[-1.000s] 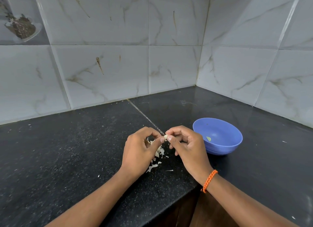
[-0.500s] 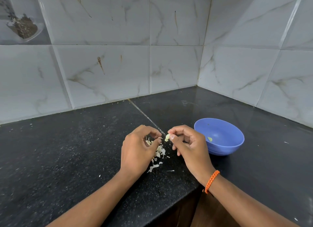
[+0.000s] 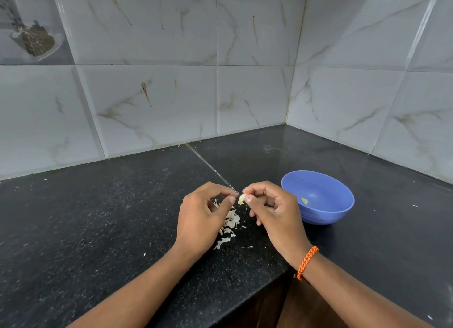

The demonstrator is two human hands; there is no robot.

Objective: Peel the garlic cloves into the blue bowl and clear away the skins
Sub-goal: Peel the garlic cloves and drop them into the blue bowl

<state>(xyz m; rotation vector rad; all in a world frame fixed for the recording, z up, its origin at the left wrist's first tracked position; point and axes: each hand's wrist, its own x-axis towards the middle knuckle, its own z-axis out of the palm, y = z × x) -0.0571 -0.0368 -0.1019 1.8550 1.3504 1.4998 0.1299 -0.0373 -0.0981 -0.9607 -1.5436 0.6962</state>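
Two hands: both raised a little above the black counter (image 3: 98, 217), fingertips nearly meeting over a heap of skins.
Right hand (image 3: 274, 212): thumb and forefinger pinch a small pale garlic clove (image 3: 241, 199); the other fingers are curled underneath. An orange braided band (image 3: 307, 262) sits on the wrist.
Left hand (image 3: 203, 217): fingers curled, thumb and forefinger tips drawn together just beside the clove; whether a scrap of skin is pinched between them cannot be told.
Garlic clove: in the air between the two hands, above the counter, left of the bowl and not in it.
Skins (image 3: 229, 226): a loose scatter of whitish papery flakes on the counter directly below and between the hands, partly hidden by the left hand; one thin sliver (image 3: 247, 247) lies a little apart, nearer the counter's front edge.
Blue bowl (image 3: 326, 215): upright on the counter, just to the right of the right hand, its rim close to the knuckles. One small yellowish-green piece (image 3: 304, 200) lies inside, low on the left wall.
Counter: dark speckled stone with a seam running diagonally from the wall toward the hands; tiny white flecks dot it.
Wall (image 3: 171, 95): pale marbled tiles meeting in a corner behind the bowl.
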